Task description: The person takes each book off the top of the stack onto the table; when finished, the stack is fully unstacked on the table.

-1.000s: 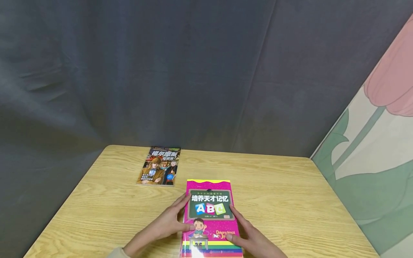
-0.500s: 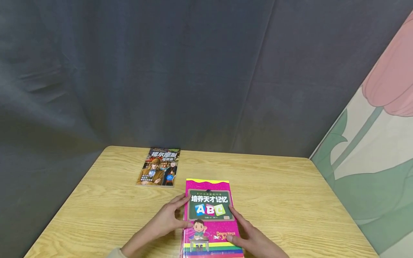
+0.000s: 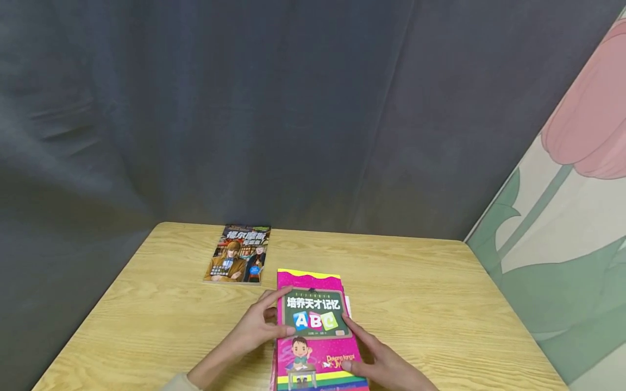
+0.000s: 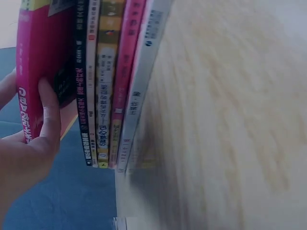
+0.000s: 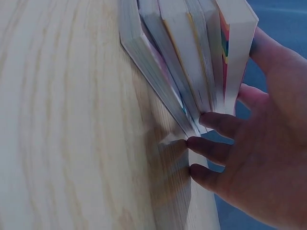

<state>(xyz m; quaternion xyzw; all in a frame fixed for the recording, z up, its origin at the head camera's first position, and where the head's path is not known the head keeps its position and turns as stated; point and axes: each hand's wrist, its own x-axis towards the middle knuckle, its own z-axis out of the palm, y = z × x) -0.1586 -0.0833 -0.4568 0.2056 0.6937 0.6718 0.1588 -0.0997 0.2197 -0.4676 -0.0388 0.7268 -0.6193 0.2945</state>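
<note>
A: Quick, where's the main book?

B: The pink ABC book [image 3: 318,345] is lying cover-up at six o'clock in the head view, on top of a stack [image 4: 104,91] on the wood-grain table [image 3: 415,293].

A: Hands?

B: Left hand [image 3: 254,328] is sitting at the book's nine o'clock, pinching its spine side between thumb and finger. Right hand [image 3: 379,358] is sitting at four o'clock, fingers spread and only slightly bent. Its thumb is resting on the cover and a finger is touching the stack's page edges; I'm not calling that a grip.

A: Lying flat?

B: No. Left wrist view is showing five spines below, roughly even, and the top book's spine side is standing clear of them. Page side, can't tell if it's touching.

A: So how far along?

B: Judging: the lower books are already lying together, so that part's looking done. The top one isn't sitting square yet. Going on or coming off? Can't tell.

A: Anything loose?

B: The detective book [image 3: 238,254] is lying flat, eleven o'clock from the pink one, well apart, no hand touching it. Whether it's belonging with the rest, I'm not guessing.
</note>
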